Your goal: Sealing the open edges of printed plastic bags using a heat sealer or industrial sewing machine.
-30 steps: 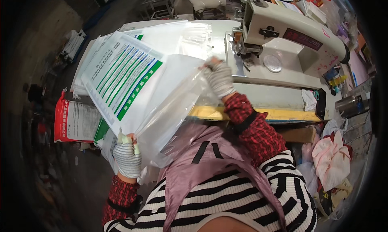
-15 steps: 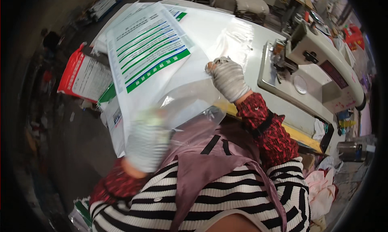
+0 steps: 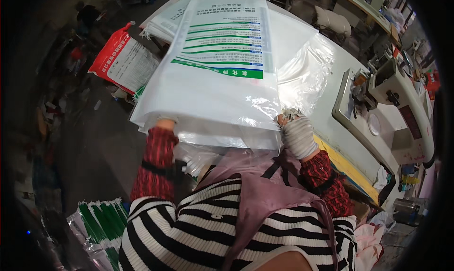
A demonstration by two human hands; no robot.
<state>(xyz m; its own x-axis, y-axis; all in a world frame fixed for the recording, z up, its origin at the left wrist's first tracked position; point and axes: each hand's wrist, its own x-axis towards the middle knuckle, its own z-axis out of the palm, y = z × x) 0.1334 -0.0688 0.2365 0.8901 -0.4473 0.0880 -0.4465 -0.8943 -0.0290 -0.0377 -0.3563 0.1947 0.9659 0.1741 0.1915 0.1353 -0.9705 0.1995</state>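
A white woven plastic bag (image 3: 217, 94) with green and blue print lies flat on the table in front of me, its mouth toward my body. My right hand (image 3: 299, 135), in a pale knit glove, is closed on the bag's right corner at the mouth. My left hand (image 3: 166, 123) has gone in at the left side of the mouth; only its wrist end shows, and the bag hides the fingers. Clear plastic film (image 3: 201, 156) hangs below the mouth against my mauve apron (image 3: 265, 195).
A white sewing machine (image 3: 402, 110) stands on the table's right side. Yellow edging (image 3: 343, 167) runs along the near table edge. To the left sits a red and white sack (image 3: 125, 58); more printed bags (image 3: 165, 18) lie beyond. Green-striped folded bags (image 3: 101, 221) are at lower left.
My left hand has moved from in front of the bag into its mouth. The bag now lies straighter and nearer the middle, and the view has shifted left.
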